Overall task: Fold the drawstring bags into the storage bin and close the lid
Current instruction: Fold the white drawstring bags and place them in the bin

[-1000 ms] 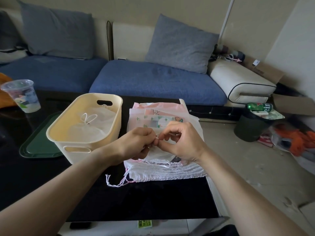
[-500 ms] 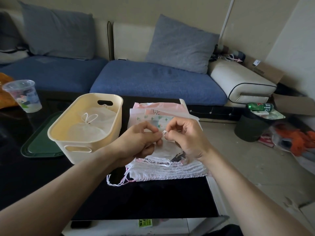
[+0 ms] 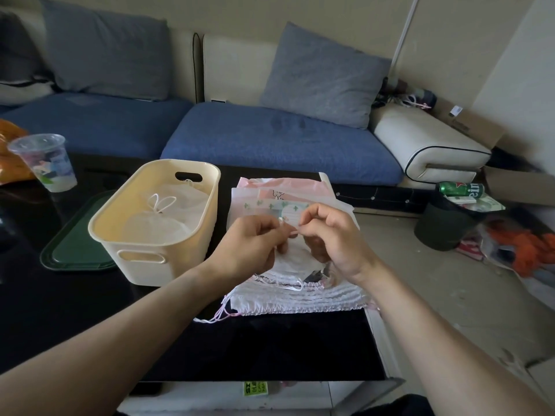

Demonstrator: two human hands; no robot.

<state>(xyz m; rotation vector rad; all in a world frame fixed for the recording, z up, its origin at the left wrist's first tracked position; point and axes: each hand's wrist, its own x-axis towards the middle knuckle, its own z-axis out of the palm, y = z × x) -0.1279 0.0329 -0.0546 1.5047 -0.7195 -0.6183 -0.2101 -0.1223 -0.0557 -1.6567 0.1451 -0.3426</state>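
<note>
Both hands [image 3: 292,235] pinching top bag's cord [image 3: 292,233] over pile [image 3: 300,292]: tying step; next, fold bag, place into bin [image 3: 156,220].

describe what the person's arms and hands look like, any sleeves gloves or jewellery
Both forearms are bare as far as the frame shows, with no sleeve in sight. The left hand and right hand wear no gloves; no ring, watch or bracelet is visible.

Black table [image 3: 270,349] carries cream bin [image 3: 156,259], green lid [image 3: 69,253], bag stack [image 3: 300,298], plastic cup [image 3: 48,163]
</note>
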